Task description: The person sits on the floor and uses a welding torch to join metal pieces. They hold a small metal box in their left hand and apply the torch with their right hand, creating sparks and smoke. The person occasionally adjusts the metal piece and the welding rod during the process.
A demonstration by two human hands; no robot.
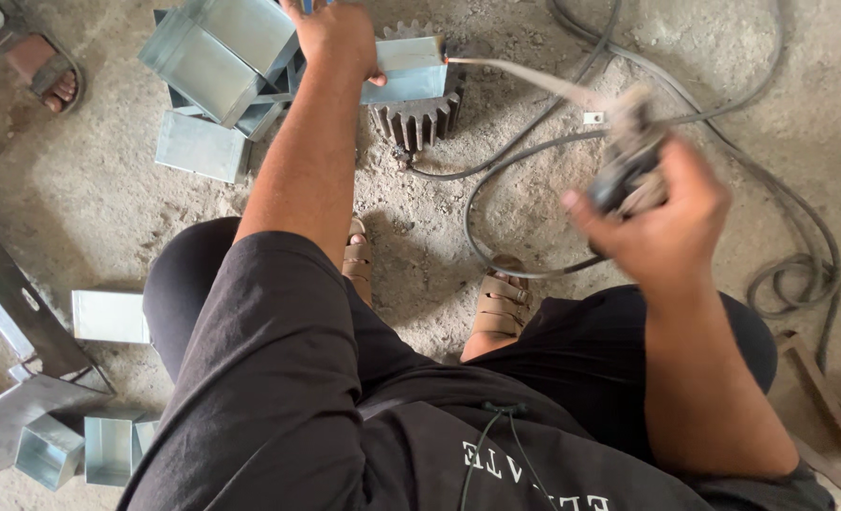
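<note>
I am crouched over a dusty concrete floor (89, 208), looking down past my knees. My left hand (337, 36) presses down on a short piece of grey rectangular steel tube (403, 68), which rests on top of a dark toothed steel gear (418, 118); the gear seems to serve as a raised rest, and my grip keeps the tube from shifting. My right hand (662, 222) is closed around a blurred welding electrode holder (628, 156), its thin rod (520, 76) reaching left so the tip meets the tube's right end. Black cables (534, 142) loop on the floor right of the gear. More cut tube pieces (214, 57) lie heaped left of the gear.
</note>
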